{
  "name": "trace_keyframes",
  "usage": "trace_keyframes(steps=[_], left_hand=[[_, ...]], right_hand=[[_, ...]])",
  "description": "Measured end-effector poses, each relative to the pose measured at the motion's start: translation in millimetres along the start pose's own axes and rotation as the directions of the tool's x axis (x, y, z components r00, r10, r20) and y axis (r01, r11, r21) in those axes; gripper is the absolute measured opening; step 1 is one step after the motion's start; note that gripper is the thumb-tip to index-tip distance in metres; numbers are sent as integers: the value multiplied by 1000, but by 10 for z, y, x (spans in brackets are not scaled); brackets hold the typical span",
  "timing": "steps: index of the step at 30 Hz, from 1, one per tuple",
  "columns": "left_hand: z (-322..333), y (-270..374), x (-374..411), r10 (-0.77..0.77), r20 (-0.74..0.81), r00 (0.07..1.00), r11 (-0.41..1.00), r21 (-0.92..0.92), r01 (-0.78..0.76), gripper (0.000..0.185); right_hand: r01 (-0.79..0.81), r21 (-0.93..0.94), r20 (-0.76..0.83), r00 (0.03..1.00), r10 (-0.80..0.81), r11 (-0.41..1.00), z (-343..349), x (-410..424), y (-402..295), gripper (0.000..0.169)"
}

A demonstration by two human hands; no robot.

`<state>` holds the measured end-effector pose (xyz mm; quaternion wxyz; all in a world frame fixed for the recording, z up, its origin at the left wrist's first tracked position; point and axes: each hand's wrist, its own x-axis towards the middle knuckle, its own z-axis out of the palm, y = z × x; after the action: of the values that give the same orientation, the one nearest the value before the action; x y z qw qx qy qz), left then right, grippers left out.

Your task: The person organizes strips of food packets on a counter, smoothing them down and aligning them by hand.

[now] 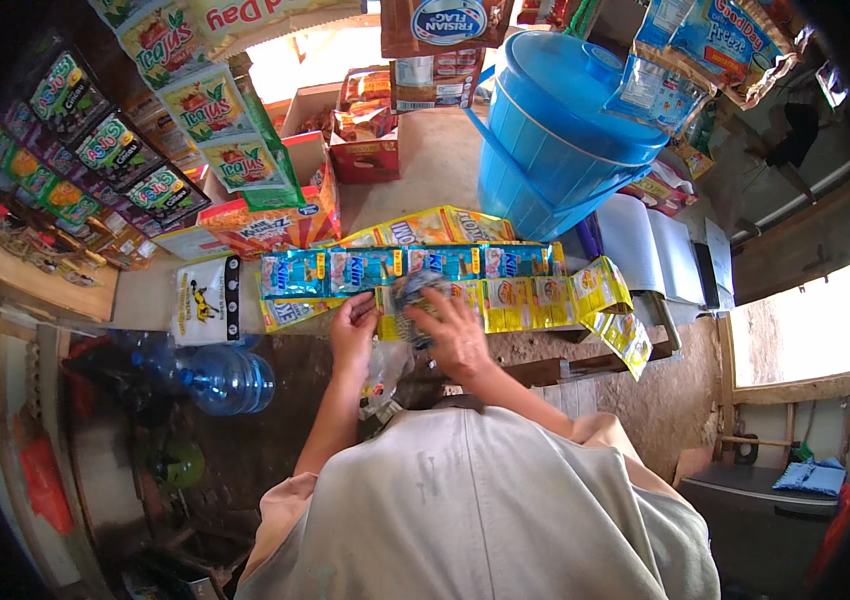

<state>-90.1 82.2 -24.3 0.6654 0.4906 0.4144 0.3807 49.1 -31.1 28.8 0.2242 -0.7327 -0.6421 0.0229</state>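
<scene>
My right hand (455, 337) presses a dark patterned cloth (419, 289) onto a strip of yellow sachets (507, 304); hand and cloth are blurred. At the strip's left end, my left hand (356, 326) has its fingers curled in against the sachet edge, apparently pinching it. The strip runs right along the table's near edge, and its far end (620, 341) bends and hangs over. Just behind it lies a strip of blue sachets (368, 271). Larger yellow packets (425, 227) lie beneath and behind the blue ones.
A blue lidded bucket (545, 150) stands behind the sachets. To the left are a white plastic packet (203, 300) and an orange snack box (267, 225). Sachet strips (222, 112) hang overhead. Open notebooks (635, 240) lie right. Large water bottles (230, 379) are below the table.
</scene>
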Motion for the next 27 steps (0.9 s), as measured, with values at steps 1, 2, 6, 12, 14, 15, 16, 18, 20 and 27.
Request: trace_keyframes(steps=[1, 2, 6, 12, 14, 15, 16, 18, 20, 27], left_hand=[[-1, -21, -9, -22, -5, 1000, 1000, -1, 22, 30], [9, -18, -4, -39, -6, 999, 999, -5, 39, 30], [33, -6, -18, -64, -15, 998, 997, -42, 63, 30], [195, 151, -96, 51, 53, 997, 989, 139, -58, 37], [218, 161, -92, 53, 90, 995, 978, 198, -70, 46], [228, 187, -101, 41, 73, 996, 969, 241, -58, 46], [245, 234, -117, 30, 57, 998, 958, 284, -45, 46], [261, 239, -143, 43, 8, 999, 947, 319, -43, 46], [227, 179, -171, 39, -15, 999, 959, 280, -33, 44], [194, 254, -88, 55, -78, 995, 981, 191, -39, 43]], right_hand=[[-32, -60, -13, 999, 31, 998, -78, -97, 148, 54], [-104, -41, -60, 993, 101, 994, -107, -199, 325, 53], [-341, -69, -182, 928, 324, 938, -378, -417, 795, 53], [-266, 69, -158, 949, 274, 961, -296, -174, 508, 59], [-79, 95, -16, 997, 80, 992, -161, -111, 254, 61], [38, 94, 34, 999, -42, 995, -90, -110, 160, 61], [9, 24, -20, 1000, -9, 1000, -115, -127, 77, 56], [-62, 20, -121, 991, 64, 998, -55, -208, 324, 51], [-153, -44, -240, 961, 138, 987, -33, -360, 715, 44], [-423, 300, -221, 841, 494, 855, -659, -518, 1504, 56]])
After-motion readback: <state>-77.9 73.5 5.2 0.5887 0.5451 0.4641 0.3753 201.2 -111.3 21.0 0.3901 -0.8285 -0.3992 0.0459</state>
